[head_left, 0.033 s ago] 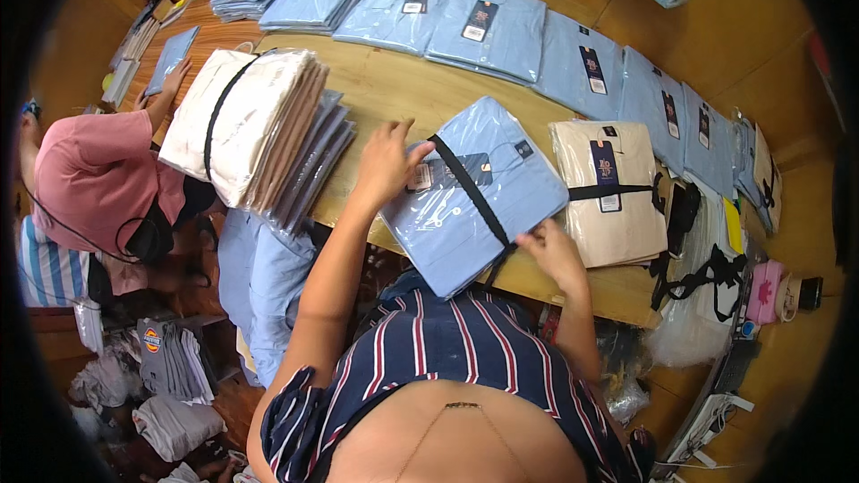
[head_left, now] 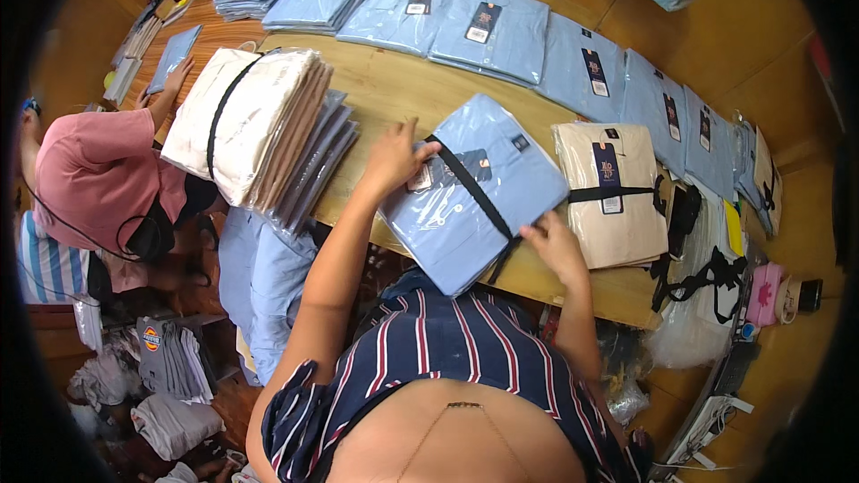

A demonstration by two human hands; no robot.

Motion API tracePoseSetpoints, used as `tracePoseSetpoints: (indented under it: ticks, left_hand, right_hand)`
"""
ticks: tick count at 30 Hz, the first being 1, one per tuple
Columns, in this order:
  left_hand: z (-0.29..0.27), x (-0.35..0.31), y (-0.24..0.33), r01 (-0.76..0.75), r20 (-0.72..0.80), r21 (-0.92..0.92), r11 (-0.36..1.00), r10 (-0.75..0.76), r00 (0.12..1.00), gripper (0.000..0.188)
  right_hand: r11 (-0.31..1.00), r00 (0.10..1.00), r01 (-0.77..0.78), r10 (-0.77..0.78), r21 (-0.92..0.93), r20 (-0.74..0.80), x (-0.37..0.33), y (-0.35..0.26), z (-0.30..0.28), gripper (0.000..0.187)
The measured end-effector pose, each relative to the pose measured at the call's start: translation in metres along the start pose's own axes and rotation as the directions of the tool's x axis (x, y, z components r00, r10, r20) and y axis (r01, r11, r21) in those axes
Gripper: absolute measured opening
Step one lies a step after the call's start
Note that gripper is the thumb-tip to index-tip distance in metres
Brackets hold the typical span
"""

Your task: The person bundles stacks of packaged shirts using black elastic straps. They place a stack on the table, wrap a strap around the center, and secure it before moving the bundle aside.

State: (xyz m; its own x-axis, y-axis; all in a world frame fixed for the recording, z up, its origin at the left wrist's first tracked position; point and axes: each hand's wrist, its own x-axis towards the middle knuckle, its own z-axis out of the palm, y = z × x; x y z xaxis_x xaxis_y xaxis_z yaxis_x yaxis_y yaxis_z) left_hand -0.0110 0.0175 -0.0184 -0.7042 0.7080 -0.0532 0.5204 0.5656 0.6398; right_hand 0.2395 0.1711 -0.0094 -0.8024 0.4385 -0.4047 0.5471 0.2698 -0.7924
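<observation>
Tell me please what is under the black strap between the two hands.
Under the black strap is a packed blue shirt, with a dark tag showing on either side. The strip of tag directly beneath the strap is covered.

Both of your bare arms are raised in front of your body. Your left forearm [head_left: 343, 255] reaches steeply upward and slants to the right; your right forearm [head_left: 578, 326], lower and shorter in view, rises with a slight lean to the left. Your left hand [head_left: 394, 159] sits higher than your right hand [head_left: 558, 249], well apart from it, its digits spread. Your right hand points leftward, fingers bent, their exact closure unclear.
</observation>
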Motion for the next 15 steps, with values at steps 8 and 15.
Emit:
tracePoseSetpoints:
  ticks: [8,15]
  left_hand:
    - [-0.007,-0.022,-0.023,0.280,0.288,-0.768,0.576,-0.079,0.954,0.073]
    - [-0.059,-0.056,0.010,-0.219,-0.111,-0.660,0.718,0.195,0.974,0.095]
  right_hand:
    - [0.766,0.996,0.068,-0.085,0.639,-0.004,0.056,0.015,0.036,0.060]
    - [0.655,0.784,0.613,-0.433,0.442,-0.444,0.029,-0.047,0.006,0.061]
